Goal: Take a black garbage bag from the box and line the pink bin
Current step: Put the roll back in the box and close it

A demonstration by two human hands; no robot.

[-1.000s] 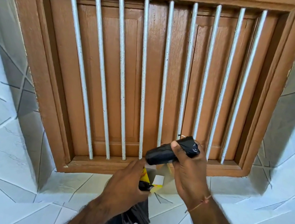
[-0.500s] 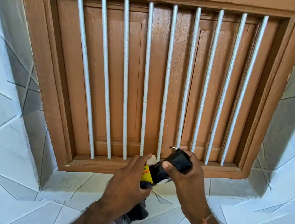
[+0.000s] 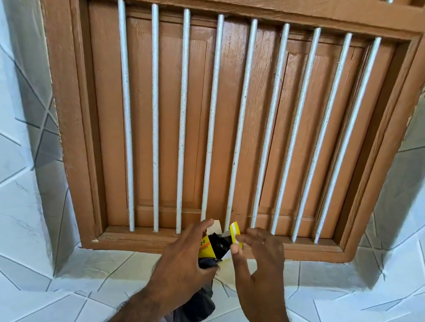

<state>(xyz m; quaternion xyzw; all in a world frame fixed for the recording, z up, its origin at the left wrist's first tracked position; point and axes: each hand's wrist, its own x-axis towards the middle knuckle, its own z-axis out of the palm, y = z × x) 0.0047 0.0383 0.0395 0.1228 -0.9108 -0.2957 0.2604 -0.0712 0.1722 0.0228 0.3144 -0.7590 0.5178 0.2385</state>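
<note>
My left hand (image 3: 182, 267) grips a small yellow box (image 3: 206, 249) held in front of the window's lower frame. A black roll of garbage bags (image 3: 218, 243) sits inside the box's open top. From under that same hand a loose black garbage bag (image 3: 195, 311) hangs down. My right hand (image 3: 259, 268) is beside the box, with thumb and forefinger pinching its yellow-and-white flap (image 3: 235, 232) while the other fingers are spread. The pink bin is not in view.
A brown wooden window (image 3: 239, 110) with shut shutters and several white vertical bars fills the wall straight ahead. White tiles with grey lines cover the sill (image 3: 348, 311) below and the walls at both sides.
My right hand held the black roll above the box; the roll now sits inside the box and the hand has shifted to the flap. The view has moved closer to the window.
</note>
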